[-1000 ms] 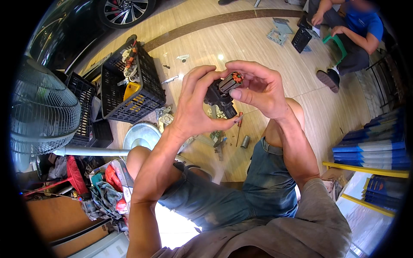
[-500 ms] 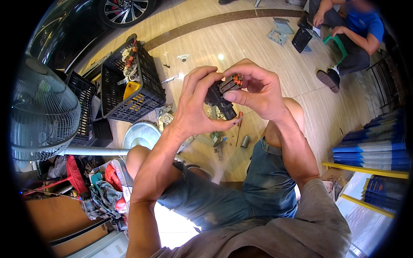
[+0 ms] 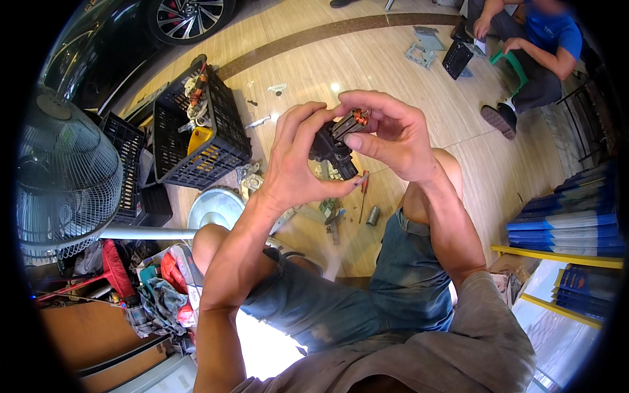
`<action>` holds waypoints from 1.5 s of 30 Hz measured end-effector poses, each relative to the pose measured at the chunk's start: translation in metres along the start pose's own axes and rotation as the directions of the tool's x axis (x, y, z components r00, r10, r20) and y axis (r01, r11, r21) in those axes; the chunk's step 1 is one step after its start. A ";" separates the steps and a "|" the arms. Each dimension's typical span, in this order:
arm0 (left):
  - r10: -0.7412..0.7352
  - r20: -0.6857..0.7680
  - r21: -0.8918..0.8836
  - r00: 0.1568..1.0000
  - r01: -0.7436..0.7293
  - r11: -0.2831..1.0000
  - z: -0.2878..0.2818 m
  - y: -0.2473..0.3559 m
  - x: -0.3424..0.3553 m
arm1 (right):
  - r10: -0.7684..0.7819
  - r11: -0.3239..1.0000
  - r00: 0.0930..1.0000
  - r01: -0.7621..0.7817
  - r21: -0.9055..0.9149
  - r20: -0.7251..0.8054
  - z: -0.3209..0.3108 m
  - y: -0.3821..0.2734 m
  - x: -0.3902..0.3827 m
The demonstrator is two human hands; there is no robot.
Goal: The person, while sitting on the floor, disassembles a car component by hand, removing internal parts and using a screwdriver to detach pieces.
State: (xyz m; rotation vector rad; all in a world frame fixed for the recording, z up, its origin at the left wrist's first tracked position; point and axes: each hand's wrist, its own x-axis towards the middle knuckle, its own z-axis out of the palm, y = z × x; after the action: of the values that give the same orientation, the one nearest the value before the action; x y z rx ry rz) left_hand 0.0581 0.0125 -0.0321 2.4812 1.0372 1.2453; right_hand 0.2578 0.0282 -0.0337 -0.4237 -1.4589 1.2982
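Up above my lap I hold a black plastic part (image 3: 333, 147) with a connector-like end (image 3: 359, 118) showing orange inside. My left hand (image 3: 296, 157) grips it from the left, fingers curled over its top and thumb below it. My right hand (image 3: 390, 141) grips the upper connector end, thumb pressed against its side. On the floor beneath lie an orange-handled screwdriver (image 3: 363, 187), a metal cylinder (image 3: 373, 215), small cream pieces (image 3: 324, 169) and a green piece (image 3: 328, 207), partly hidden by my hands.
Black crates (image 3: 216, 150) with parts, a fan (image 3: 65, 170), a pale round base (image 3: 213, 206) and cluttered cloths (image 3: 157, 291) are left. A car (image 3: 92, 52) stands upper left. A person in blue (image 3: 550, 39) sits upper right near metal plates (image 3: 422, 56). Blue stacks (image 3: 563, 236) fill shelves at right.
My hands stay around the black part, with slight shifts in their fingers and in the part's tilt. The person at upper right has shifted the black plate slightly.
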 end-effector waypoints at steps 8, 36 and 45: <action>-0.008 0.043 0.052 0.999 0.006 0.999 -0.003 0.000 0.001 | 0.024 1.000 1.000 -0.024 -0.014 -0.013 0.002 0.001 0.001; -0.023 0.032 -0.167 0.999 0.028 0.986 0.004 -0.004 -0.005 | 0.000 1.000 0.999 -0.001 -0.017 -0.054 0.020 0.000 0.000; -0.134 0.152 -0.218 0.979 0.165 0.962 0.005 0.000 -0.005 | 0.039 0.987 0.999 -0.041 -0.157 -0.017 0.018 -0.002 -0.003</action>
State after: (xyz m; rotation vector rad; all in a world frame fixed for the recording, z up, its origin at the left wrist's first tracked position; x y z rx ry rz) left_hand 0.0604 0.0097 -0.0386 2.2334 0.9662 1.0682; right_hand 0.2440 0.0165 -0.0300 -0.5678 -1.5547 1.2133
